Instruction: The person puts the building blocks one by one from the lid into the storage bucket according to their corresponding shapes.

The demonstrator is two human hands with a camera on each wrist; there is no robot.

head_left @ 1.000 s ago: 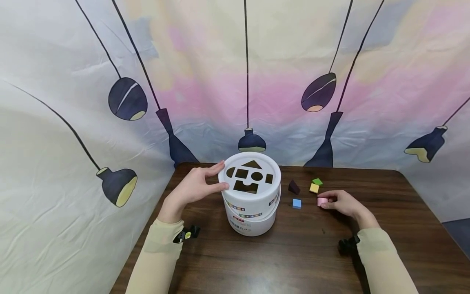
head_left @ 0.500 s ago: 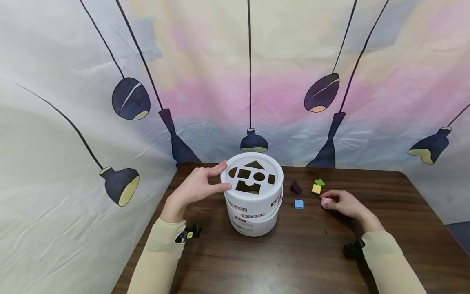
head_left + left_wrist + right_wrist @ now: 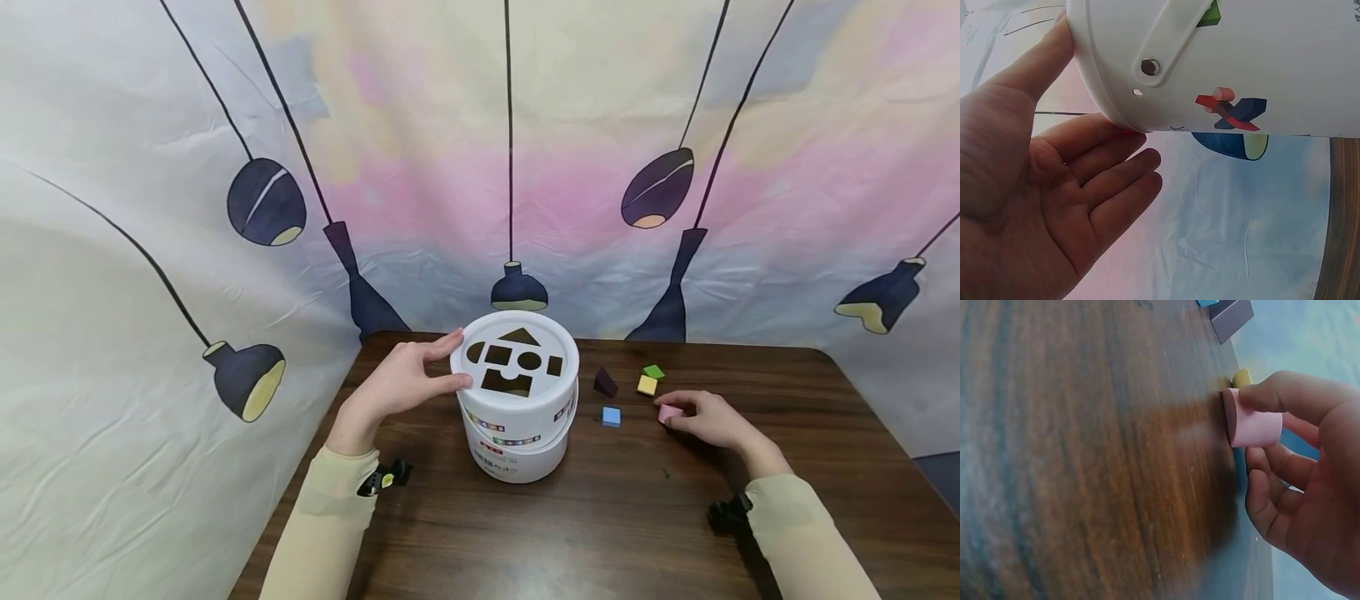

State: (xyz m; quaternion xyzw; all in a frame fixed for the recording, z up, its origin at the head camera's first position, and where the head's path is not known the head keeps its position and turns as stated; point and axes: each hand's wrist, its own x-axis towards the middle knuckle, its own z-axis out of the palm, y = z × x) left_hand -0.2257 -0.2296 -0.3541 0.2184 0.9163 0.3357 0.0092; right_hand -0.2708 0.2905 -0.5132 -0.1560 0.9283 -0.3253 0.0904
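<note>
A white bucket (image 3: 517, 442) stands upright on the table, its white lid (image 3: 557, 333) cut with several shaped holes. My left hand (image 3: 401, 375) rests on the lid's left rim, thumb and forefinger spread against the edge; in the left wrist view the hand (image 3: 1066, 181) has its other fingers extended below the rim. To the right of the bucket, my right hand (image 3: 708, 417) pinches a small pink block (image 3: 669, 412). The right wrist view shows the pink block (image 3: 1255, 427) with a rounded side, between thumb and fingers, low at the tabletop.
Between bucket and right hand lie a blue block (image 3: 611, 417), a dark wedge-shaped block (image 3: 604, 382), a yellow block (image 3: 647, 385) and a green block (image 3: 654, 372). The brown wooden table (image 3: 570, 533) ends at a lamp-patterned cloth (image 3: 427, 208) behind.
The right hand has shifted slightly right and turned the pink block in its fingers, whose round end showed earlier. The left hand stays on the lid rim. The head view moved slightly.
</note>
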